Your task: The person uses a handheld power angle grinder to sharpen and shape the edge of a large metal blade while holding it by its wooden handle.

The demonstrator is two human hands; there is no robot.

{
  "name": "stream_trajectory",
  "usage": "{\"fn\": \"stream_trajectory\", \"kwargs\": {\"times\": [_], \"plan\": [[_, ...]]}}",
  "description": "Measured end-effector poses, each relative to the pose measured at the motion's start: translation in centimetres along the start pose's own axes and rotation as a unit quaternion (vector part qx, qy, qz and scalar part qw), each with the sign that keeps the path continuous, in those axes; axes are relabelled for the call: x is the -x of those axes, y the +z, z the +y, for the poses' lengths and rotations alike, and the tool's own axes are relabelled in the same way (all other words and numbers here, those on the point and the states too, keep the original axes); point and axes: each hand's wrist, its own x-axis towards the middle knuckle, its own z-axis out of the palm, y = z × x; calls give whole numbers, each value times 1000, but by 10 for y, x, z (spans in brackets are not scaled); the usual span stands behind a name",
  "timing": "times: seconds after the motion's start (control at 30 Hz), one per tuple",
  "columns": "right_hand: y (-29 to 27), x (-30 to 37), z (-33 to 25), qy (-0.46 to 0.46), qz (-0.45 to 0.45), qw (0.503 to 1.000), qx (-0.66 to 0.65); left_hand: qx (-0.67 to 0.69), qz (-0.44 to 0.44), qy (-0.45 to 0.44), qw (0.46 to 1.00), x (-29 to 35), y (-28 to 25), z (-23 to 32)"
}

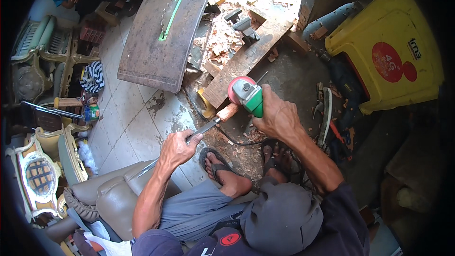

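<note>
Right hand, just right of frame centre, grip clenched around the green body of an angle grinder; its pinkish-red disc faces up-left and sits right above the wooden handle of a long blade. Left hand, lower centre-left, grip clenched around the metal shaft of that blade; the steel runs diagonally from lower left, over my knee, up to the reddish wooden handle at centre. Grinder and handle end look touching or just apart, can't tell which. A black cord loops on the floor just below the grinder. My feet in sandals are planted lower centre on a dirt floor strewn with wood chips. A weathered plank lies diagonally just above the grinder, one end just beside the disc. Upper centre-left: table saw with rusty brown tabletop, toothed blade poking through a green slot. Pile of shavings between the saw and the plank. Upper right: yellow plastic crate with red round marks, well apart from my hands. A few hand tools lie on the floor to the right of my right hand. Far left edge: carved furniture frames, pale tiled floor between them and the saw. Grey cushion under my left forearm, lower left.
</note>
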Motion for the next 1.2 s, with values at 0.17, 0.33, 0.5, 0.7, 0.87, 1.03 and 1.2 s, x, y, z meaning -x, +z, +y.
{"fn": "stream_trajectory", "kwargs": {"times": [0.17, 0.33, 0.5, 0.7, 0.87, 1.03, 1.2], "plan": [[-1, 1, -3, -11, -8, 1000, 7, -6, -1, 6, 1000, 0, -1, 0], [-3, 3, -4, -18, -12, 1000, 5, 1, -1, 0, 1000, 1, -4, 4], [2, 3, -4, -19, -7, 1000, -4, -3, -3, 1, 1000, 1, -4, 5], [6, -4, -2, -51, -5, 999, 14, -25, 20, 27, 999, 4, -5, 6], [9, -9, -3, -39, -12, 999, 12, -46, 28, 42, 998, 4, -2, 2], [11, -8, -5, -22, 6, 999, 25, -50, 30, 43, 997, 3, 0, -1], [10, -2, -1, -25, -8, 1000, 7, -34, -3, 2, 999, 3, -6, 6]]}}
